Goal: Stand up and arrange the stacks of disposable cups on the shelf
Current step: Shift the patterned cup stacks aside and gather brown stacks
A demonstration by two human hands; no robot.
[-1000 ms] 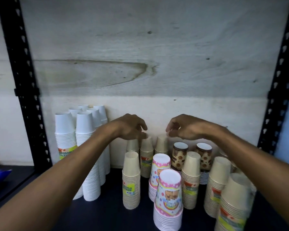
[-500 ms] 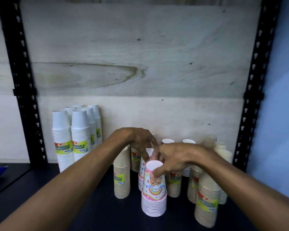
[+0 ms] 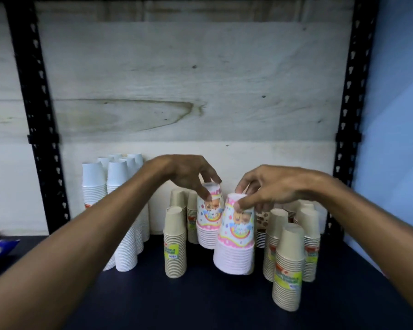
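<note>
Two grips — left hand [image 3: 188,175] pinches rear printed stack [image 3: 209,225], right hand [image 3: 270,189] front printed stack [image 3: 235,244].

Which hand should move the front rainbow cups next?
Probably the right hand: its fingers already pinch the top of the front rainbow stack. The left hand holds the rear rainbow stack.

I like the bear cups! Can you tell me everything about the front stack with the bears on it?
The front bear cup stack is upside-down cups nested together, probably paper. The top cup shows cartoon bears, a rainbow and pink dotted bands; plain pinkish-white rims layer below it. It stands on the dark shelf, leaning slightly left. The right hand pinches its top. A matching stack, held by the left hand, stands just behind it.
</note>
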